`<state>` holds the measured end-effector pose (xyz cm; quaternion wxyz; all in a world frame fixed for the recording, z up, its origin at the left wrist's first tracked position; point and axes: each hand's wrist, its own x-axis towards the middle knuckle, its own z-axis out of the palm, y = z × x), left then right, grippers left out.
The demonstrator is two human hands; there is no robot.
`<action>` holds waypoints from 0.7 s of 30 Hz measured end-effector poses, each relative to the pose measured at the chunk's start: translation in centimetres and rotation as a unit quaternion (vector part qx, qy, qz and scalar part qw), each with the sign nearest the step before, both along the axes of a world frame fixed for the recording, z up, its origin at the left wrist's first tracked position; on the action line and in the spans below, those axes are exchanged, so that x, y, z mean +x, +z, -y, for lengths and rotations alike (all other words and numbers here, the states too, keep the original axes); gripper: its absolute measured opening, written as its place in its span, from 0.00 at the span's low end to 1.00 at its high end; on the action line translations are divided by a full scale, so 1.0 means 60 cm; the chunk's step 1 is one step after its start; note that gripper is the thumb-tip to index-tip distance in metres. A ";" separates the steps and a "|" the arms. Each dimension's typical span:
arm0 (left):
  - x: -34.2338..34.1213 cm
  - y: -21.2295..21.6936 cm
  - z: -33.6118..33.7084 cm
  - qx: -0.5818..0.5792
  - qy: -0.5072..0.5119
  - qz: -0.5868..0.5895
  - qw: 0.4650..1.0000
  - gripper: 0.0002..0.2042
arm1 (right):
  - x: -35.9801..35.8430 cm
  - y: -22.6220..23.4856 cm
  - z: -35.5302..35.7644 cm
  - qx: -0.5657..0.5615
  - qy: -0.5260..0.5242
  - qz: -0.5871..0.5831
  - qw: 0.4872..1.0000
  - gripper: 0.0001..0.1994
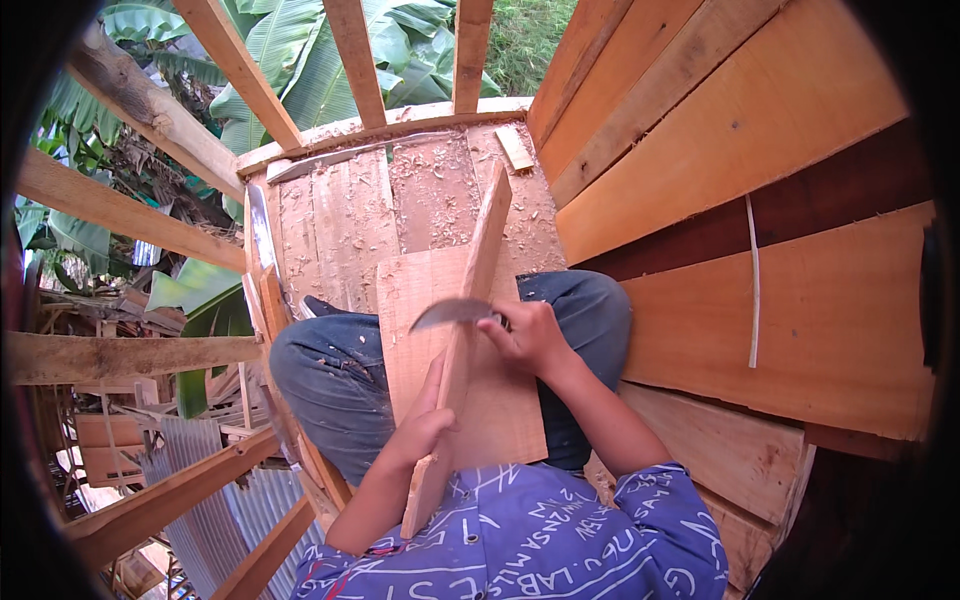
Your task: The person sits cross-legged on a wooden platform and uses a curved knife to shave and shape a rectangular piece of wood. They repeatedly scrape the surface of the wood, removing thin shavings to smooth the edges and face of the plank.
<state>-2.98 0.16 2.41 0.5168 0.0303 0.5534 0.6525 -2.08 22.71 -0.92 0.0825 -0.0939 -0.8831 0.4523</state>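
Note:
In my right hand (pixel 525 335) is a knife with a short, curved metal blade (pixel 448 313). Its fingers wrap around the handle, which is mostly hidden. The blade lies across the upper edge of a narrow wooden plank (pixel 487 225), which stands on its edge and slants from near my chest toward the far side. My left hand (pixel 425 425) grips this plank from the left side, nearer to my body than the knife. Beneath it, a wide flat wooden board (pixel 510 420) rests across my lap between my bent knees.
Wood shavings (pixel 430 185) litter the plank floor. A small wood offcut (pixel 514 148) lies at the far right, and a long, blade-like tool (pixel 350 153) lies along the far edge. Slatted wooden railings (pixel 130 355) stand at left; a board wall (pixel 730 170) rises close at right.

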 end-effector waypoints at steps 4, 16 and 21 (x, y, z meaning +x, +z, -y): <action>0.014 -0.008 0.002 -0.015 0.012 -0.021 1.000 0.49 | -0.008 -0.011 -0.019 -0.103 -0.094 0.062 0.988 0.24; 0.010 -0.002 -0.002 -0.017 0.019 -0.032 0.999 0.50 | 0.050 -0.003 0.023 -0.085 -0.032 0.068 0.994 0.22; 0.012 0.002 -0.006 -0.008 0.027 -0.033 0.999 0.50 | 0.055 -0.013 0.023 -0.077 -0.032 0.065 0.994 0.24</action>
